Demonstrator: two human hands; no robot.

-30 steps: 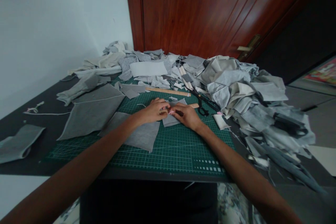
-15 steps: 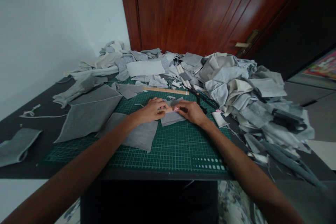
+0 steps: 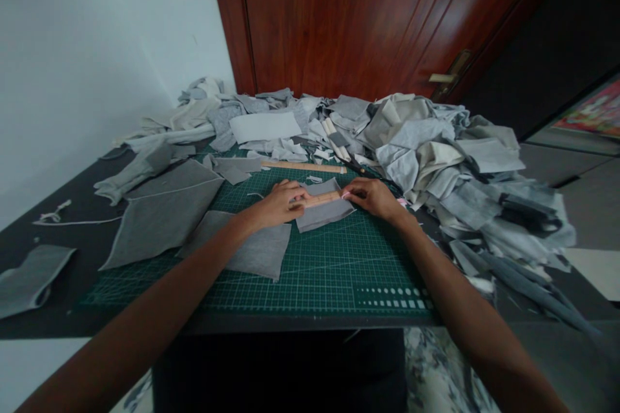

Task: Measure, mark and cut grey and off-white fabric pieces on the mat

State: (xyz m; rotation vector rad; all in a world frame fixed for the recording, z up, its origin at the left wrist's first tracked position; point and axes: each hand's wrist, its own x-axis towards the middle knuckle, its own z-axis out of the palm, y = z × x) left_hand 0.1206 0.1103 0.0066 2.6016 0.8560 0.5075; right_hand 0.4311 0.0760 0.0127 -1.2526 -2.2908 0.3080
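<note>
Right hand (image 3: 372, 199) has moved rightward along the wooden ruler (image 3: 323, 199), which overlies grey fabric (image 3: 325, 215). Left hand (image 3: 281, 204) clamps its near end; right-hand closure cannot be determined. Likely light, stiff: hold both ends.

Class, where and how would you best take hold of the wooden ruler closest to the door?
Pinch the ruler across its long edges near the middle, coming from the near side. It lies flat and looks thin, so both edges probably give the surest hold. Its far side is crowded by fabric scraps, while green mat shows along the middle's near edge.
</note>
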